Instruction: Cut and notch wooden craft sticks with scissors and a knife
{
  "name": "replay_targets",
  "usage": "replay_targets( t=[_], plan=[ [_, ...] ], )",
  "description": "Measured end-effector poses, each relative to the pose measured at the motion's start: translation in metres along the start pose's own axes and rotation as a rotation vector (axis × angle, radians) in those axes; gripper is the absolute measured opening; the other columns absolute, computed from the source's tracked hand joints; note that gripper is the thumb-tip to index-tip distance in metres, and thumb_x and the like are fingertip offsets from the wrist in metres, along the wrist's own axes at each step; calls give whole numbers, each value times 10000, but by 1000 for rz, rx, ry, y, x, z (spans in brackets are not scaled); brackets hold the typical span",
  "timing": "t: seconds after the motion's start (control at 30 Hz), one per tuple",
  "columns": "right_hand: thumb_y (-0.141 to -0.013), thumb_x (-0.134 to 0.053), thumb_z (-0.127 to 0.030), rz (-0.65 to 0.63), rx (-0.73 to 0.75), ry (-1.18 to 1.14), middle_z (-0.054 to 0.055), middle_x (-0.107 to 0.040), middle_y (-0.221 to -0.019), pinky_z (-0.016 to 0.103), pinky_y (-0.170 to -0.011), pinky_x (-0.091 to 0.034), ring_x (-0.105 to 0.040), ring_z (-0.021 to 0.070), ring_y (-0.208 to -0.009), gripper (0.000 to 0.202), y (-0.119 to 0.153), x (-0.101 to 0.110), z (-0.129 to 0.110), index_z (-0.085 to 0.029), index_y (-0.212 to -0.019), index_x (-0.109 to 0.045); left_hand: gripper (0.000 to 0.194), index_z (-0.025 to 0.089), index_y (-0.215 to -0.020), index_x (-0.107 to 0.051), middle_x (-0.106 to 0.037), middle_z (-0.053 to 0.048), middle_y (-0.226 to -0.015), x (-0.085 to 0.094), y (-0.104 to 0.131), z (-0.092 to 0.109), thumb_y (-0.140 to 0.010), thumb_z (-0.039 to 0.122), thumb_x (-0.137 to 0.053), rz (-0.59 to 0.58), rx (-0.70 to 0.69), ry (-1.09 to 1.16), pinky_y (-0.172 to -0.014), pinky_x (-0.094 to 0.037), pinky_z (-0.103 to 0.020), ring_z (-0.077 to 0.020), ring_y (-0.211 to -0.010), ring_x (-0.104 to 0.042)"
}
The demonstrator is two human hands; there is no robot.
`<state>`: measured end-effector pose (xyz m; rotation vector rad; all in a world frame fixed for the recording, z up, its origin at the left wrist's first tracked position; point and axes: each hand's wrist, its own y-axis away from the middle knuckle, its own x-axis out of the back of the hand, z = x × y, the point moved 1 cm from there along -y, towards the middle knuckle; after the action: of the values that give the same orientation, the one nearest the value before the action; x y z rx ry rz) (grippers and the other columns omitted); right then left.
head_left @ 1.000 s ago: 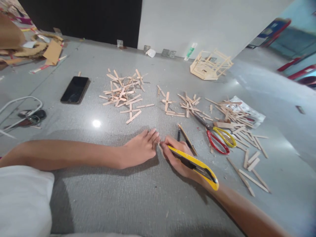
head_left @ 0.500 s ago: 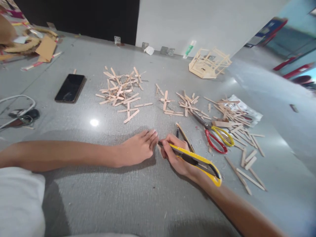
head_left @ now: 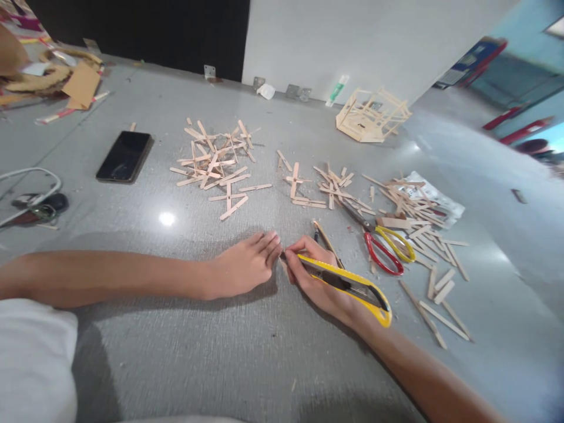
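Note:
In the head view my right hand (head_left: 311,273) grips a yellow utility knife (head_left: 348,281), its handle slanting back over my wrist and its tip pointing left. My left hand (head_left: 249,264) is low on the grey surface, fingers bent together and pressed down just left of the knife tip. Between the hands shows a pale end of a wooden craft stick (head_left: 284,268); most of it is hidden under my fingers. Just beyond my right hand lie a wooden pencil-like rod (head_left: 326,239) and a black pen-like item (head_left: 316,235).
Notched craft sticks (head_left: 215,161) form a heap ahead, with a smaller pile (head_left: 337,187) to its right. Red-and-yellow-handled scissors (head_left: 383,249) lie right, near loose sticks (head_left: 423,223) and a plastic bag (head_left: 447,202). A stick frame (head_left: 370,120) stands by the wall. A phone (head_left: 124,156) lies left.
The knife handle's rear end has shifted slightly left and up with my right hand. My left hand stays in nearly the same place, and the view has moved very little.

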<state>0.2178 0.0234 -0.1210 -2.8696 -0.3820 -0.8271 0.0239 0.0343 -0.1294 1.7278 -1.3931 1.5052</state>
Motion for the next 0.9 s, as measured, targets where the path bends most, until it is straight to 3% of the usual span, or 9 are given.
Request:
replay_targets(
  t=[0.17, 0.3, 0.4, 0.57, 0.9],
  plan=[
    [-940, -656, -418, 0, 48, -21, -27, -621, -619, 258, -479, -439, -534, 129, -502, 218, 5, 7, 7, -221, -853, -620, 378, -4, -1304, -661, -667, -214, -1352, -3, 1, 0, -974, 146, -555, -17, 6, -11, -1095, -419, -410, -301, -1289, -631],
    [-1010, -532, -417, -52, 63, -75, -14, -638, -586, 256, -436, -457, -555, 129, -451, 275, 6, 13, 4, -197, -954, -688, 376, 16, -1301, -669, -668, -187, -1361, -4, 1, 0, -984, 166, -531, -18, 3, -31, -1080, -441, -401, -294, -1275, -642],
    [-1021, -526, -380, -11, 74, -9, 1, -689, -611, 262, -450, -494, -610, 136, -466, 271, 6, 15, 0, -211, -930, -717, 382, 0, -1302, -664, -663, -201, -1363, -5, 1, 1, -972, 154, -549, -13, 8, -25, -1072, -447, -409, -302, -1269, -645],
    [-991, -596, -334, 90, 56, 3, 9, -748, -685, 246, -483, -535, -660, 126, -475, 183, 10, 11, -2, -206, -914, -703, 364, 18, -1304, -665, -665, -193, -1365, -3, 1, 0, -993, 154, -537, -31, 9, -30, -1082, -433, -404, -291, -1287, -634],
    [-1010, -574, -295, 79, 149, 63, -1, -739, -702, 254, -571, -555, -668, 121, -517, 174, 10, 11, -1, -214, -901, -683, 369, 0, -1301, -661, -679, -194, -1343, -1, 1, -1, -986, 150, -541, -19, -3, -40, -1075, -437, -406, -306, -1281, -633]
  ],
)
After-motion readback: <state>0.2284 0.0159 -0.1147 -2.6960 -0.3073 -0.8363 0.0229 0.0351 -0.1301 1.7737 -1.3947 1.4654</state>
